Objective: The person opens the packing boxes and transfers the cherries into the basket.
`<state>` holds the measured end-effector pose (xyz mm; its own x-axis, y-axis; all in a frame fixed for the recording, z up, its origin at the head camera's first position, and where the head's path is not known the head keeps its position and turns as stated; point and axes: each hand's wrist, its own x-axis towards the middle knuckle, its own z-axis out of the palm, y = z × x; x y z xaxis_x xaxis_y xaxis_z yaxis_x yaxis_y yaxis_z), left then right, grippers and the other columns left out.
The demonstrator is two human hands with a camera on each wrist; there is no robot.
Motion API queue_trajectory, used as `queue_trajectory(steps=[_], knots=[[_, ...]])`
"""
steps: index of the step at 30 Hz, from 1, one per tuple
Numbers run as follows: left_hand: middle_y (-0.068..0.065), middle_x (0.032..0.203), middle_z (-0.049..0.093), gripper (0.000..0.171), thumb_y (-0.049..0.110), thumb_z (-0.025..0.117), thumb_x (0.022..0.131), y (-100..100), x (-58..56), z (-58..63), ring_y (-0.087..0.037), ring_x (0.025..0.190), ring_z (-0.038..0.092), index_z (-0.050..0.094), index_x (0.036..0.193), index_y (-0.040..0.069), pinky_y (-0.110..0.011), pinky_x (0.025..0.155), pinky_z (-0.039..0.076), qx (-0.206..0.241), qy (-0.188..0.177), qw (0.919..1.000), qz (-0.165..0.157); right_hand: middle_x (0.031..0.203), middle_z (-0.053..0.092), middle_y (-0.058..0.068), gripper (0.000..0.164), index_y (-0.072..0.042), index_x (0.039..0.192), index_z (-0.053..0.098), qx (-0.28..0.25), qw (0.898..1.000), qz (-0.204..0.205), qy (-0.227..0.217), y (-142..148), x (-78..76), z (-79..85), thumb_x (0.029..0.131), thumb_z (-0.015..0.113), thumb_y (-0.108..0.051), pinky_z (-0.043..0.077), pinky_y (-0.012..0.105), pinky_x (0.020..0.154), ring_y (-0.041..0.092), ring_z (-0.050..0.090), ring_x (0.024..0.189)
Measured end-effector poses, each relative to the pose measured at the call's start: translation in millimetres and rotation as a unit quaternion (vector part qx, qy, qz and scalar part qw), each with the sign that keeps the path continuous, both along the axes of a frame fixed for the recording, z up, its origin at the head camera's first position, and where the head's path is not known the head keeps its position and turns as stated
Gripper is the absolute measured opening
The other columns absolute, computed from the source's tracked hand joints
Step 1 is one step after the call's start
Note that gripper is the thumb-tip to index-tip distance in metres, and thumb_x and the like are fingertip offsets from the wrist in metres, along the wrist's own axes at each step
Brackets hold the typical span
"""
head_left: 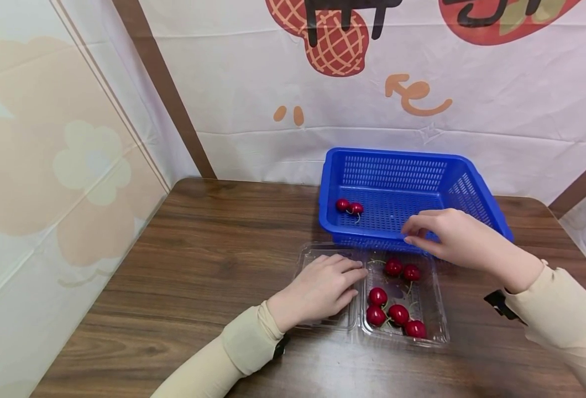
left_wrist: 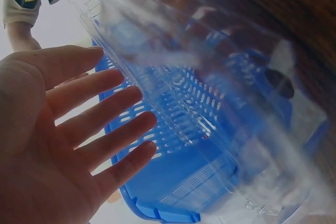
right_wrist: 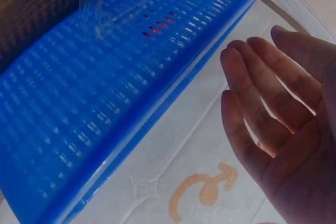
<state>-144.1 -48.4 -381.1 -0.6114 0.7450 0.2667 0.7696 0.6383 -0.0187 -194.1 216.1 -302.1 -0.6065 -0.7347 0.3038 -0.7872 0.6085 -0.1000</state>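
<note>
My left hand [head_left: 325, 290] lies over the lid side of a clear plastic clamshell box [head_left: 442, 323], its fingers fairly straight near the hinge. In the left wrist view that hand [left_wrist: 89, 124] has spread fingers holding nothing. Several red cherries [head_left: 398, 314] with stems lie in the box's right half. My right hand [head_left: 454, 237] hovers above the front rim of a blue plastic basket [head_left: 392, 155], fingers loosely bent with nothing visible between them. The right wrist view shows this hand [right_wrist: 283, 103] empty. Two cherries [head_left: 349, 206] sit in the basket's left part.
The basket stands at the back of the brown wooden table [head_left: 188, 260], right behind the clamshell box. A white printed cloth [head_left: 253, 72] hangs behind the table, and another [head_left: 94, 221] at its left side.
</note>
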Motion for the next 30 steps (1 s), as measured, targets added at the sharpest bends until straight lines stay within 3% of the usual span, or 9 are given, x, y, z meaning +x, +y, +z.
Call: queue_trajectory(steps=[12, 19, 30], knots=[[0.002, 0.124, 0.063, 0.036, 0.031, 0.059, 0.09, -1, -0.5, -1.4, -0.015, 0.114, 0.057, 0.063, 0.124, 0.019, -0.033, 0.095, 0.046, 0.001, 0.007, 1.0, 0.0, 0.08, 0.066, -0.013, 0.01, -0.017, 0.087, 0.069, -0.012, 1.0, 0.025, 0.009, -7, 17.3, -21.2, 0.079, 0.074, -0.014, 0.049, 0.019, 0.056, -0.004, 0.056, 0.067], [0.002, 0.125, 0.062, 0.036, 0.031, 0.06, 0.09, -1, -0.9, -1.4, -0.016, 0.114, 0.057, 0.063, 0.124, 0.019, -0.033, 0.095, 0.047, 0.003, 0.004, 1.0, -0.001, 0.079, 0.064, -0.015, 0.008, -0.02, 0.087, 0.069, -0.007, 0.999, 0.028, -0.033, -12, 20.9, -34.1, 0.081, 0.073, -0.015, 0.048, 0.017, 0.057, -0.008, 0.051, 0.066], [0.002, 0.126, 0.062, 0.036, 0.031, 0.06, 0.091, -1, -1.2, -1.0, -0.016, 0.115, 0.056, 0.062, 0.125, 0.019, -0.034, 0.095, 0.046, 0.002, -0.002, 1.0, -0.005, 0.081, 0.063, -0.014, 0.01, -0.021, 0.089, 0.068, 0.012, 0.996, 0.049, -0.073, -21, 25.6, -51.8, 0.082, 0.072, -0.016, 0.05, 0.021, 0.06, -0.002, 0.057, 0.069]])
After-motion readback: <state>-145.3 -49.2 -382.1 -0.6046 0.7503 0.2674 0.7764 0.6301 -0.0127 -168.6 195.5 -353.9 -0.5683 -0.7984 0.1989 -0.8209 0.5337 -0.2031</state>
